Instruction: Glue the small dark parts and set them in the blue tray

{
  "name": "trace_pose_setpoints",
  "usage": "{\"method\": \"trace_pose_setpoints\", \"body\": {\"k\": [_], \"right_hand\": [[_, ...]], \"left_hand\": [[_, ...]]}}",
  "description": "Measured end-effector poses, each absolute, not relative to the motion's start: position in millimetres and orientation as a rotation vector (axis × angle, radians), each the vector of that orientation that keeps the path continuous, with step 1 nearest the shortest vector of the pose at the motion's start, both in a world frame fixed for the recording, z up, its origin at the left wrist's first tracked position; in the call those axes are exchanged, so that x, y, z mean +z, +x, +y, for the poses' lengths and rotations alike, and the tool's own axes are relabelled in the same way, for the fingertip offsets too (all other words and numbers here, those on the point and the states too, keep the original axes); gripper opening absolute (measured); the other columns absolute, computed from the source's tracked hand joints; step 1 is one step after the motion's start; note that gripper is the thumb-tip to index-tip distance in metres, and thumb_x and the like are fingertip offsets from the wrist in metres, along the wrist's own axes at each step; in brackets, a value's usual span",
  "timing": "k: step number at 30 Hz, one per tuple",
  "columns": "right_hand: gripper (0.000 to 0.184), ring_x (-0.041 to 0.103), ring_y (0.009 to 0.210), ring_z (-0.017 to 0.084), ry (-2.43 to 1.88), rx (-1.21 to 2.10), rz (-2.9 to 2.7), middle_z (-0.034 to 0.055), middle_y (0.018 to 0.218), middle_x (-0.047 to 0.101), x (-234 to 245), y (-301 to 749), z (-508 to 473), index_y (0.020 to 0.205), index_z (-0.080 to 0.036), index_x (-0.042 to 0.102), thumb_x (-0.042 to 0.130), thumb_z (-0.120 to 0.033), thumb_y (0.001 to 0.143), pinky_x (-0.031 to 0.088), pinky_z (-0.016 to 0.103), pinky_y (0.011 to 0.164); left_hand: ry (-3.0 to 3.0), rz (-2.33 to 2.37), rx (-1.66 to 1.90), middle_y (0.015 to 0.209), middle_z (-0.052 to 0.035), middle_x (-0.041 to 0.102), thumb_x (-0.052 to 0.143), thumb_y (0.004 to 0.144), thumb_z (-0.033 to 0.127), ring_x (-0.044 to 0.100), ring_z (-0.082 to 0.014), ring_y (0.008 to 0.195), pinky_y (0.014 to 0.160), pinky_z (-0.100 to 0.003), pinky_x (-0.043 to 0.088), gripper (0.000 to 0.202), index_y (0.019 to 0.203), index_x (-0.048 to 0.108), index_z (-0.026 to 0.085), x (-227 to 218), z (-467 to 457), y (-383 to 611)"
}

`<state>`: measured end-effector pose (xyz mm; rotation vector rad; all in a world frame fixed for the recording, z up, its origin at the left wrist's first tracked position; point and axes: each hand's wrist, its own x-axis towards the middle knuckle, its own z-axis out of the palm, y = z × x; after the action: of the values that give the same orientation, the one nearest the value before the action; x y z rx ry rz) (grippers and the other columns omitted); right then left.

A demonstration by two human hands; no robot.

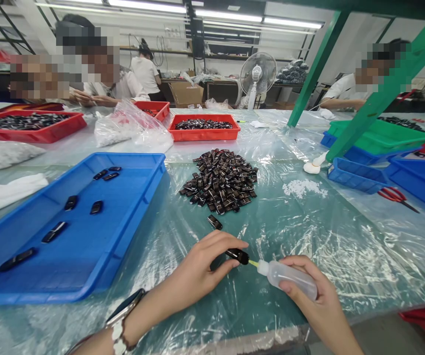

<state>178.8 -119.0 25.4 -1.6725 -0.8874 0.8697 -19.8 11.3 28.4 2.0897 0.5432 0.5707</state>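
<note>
Between the thumb and fingers of my left hand (201, 264) is a small glossy black plastic part (238, 255), held just above the plastic-covered table. My right hand (318, 291) is wrapped around a translucent squeeze bottle (293, 279), tilted on its side. Its thin yellow nozzle tip (253, 263) points left and meets the end of the black part. One loose black part (215, 222) lies beyond my left hand, in front of a large pile of similar parts (222, 180). To the left, a blue tray (123, 217) has several black parts spread across its bottom.
Small white pieces (304, 188) lie scattered right of the pile, near red-handled scissors (397, 197) and a small blue bin (358, 175). A green post (386, 84) rises at the right. A red tray (204, 134) of parts stands behind the pile. Other people sit across the table.
</note>
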Motion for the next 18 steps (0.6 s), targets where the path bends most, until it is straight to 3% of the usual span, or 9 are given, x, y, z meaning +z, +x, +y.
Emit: {"method": "trace_pose_setpoints", "body": {"k": [18], "right_hand": [[0.038, 0.048, 0.059, 0.012, -1.698, 0.926, -0.863, 0.0, 0.081, 0.06, 25.0, 180.2, -118.5, 0.089, -0.026, 0.062, 0.069, -0.06, 0.074, 0.034, 0.02, 0.054]], "left_hand": [[2.142, 0.514, 0.629, 0.118, 0.0027, 0.059, 0.053, 0.098, 0.023, 0.053, -0.0113, 0.11, 0.093, -0.026, 0.044, 0.028, 0.125, 0.053, 0.032, 29.7, 12.4, -18.3]]}}
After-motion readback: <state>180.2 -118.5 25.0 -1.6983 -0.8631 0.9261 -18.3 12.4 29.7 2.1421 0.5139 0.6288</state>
